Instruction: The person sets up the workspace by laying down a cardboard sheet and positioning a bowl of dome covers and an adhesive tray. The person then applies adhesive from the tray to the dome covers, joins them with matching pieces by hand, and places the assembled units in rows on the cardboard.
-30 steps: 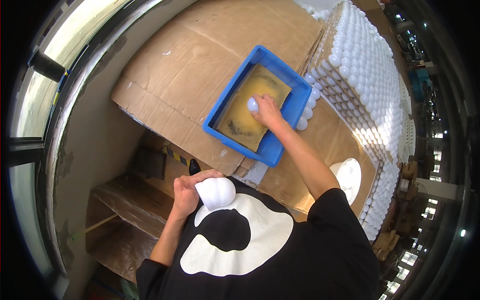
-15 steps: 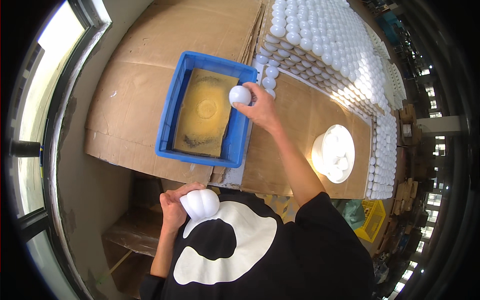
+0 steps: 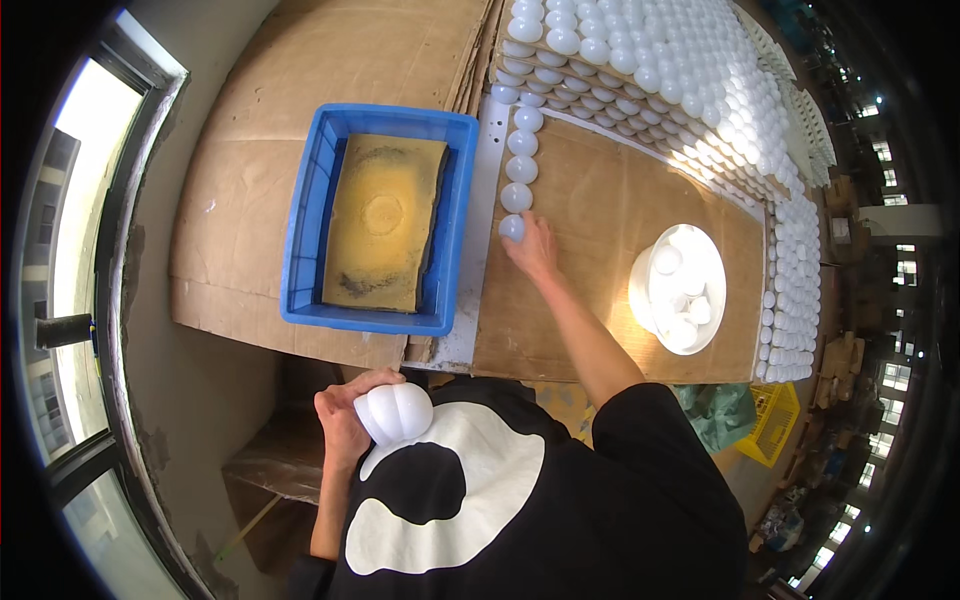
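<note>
My right hand (image 3: 534,248) has its fingers closed around a white dome-shaped bulb cover (image 3: 511,228), which rests on the brown cardboard sheet (image 3: 610,205) at the near end of a short row. Several matching covers (image 3: 521,170) stretch away from it along the sheet's left edge. Held against my chest, a nested stack of white bulb covers (image 3: 403,413) is gripped by my left hand (image 3: 343,418). Left of the row stands a blue plastic bin (image 3: 299,215). Inside it lies a yellow sponge-like pad (image 3: 400,190) with dark smudges and a round mark in the middle.
A white bucket (image 3: 643,305) holding more white pieces stands on the right of the cardboard. Layered trays of white domes (image 3: 640,50) rise at the far right. A yellow crate (image 3: 772,425) and a green bag (image 3: 715,415) sit below the table's right edge.
My right hand has carried one cover from above the bin's right edge down to the row's near end. The left hand keeps its stack. My view has shifted slightly.
</note>
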Demonstrator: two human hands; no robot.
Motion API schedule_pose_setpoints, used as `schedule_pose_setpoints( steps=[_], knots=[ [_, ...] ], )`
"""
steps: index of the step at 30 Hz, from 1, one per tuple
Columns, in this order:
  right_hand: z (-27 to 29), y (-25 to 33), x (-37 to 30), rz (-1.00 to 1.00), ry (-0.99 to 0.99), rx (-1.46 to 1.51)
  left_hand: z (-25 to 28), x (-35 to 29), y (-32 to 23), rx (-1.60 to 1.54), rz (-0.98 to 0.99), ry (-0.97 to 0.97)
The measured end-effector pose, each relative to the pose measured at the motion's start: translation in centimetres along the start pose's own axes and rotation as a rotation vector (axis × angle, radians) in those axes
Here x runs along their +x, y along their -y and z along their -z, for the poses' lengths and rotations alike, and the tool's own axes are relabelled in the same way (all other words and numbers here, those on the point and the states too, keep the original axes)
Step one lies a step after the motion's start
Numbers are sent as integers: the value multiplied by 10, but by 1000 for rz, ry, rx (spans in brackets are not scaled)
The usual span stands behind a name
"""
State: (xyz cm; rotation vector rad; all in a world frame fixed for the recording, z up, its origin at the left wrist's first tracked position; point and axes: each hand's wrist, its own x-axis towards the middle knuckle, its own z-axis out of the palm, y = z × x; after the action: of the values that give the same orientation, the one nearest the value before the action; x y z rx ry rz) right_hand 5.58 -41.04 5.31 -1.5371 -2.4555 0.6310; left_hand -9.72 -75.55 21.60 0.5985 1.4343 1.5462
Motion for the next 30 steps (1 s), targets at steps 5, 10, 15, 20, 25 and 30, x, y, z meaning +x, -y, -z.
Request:
schedule_pose_setpoints(
  steps=[5,10,15,20,25,30],
  knots=[
    [4,9,3,-27,62,-30,-4,-6,3,-62,-31,-42],
    [23,17,-20,-77,-67,-33,0,-14,9,-218,-122,-76],
    [92,92,-109,39,553,896,13,-18,17,-318,44,-47],
    [126,160,-174,216,1056,1035,14,-4,29,-432,5,152],
    [119,187,-193,139,1053,1012,29,-6,28,-506,41,192],
    [120,202,-198,130,1052,994,44,-9,32,-575,20,187]
  ],
)
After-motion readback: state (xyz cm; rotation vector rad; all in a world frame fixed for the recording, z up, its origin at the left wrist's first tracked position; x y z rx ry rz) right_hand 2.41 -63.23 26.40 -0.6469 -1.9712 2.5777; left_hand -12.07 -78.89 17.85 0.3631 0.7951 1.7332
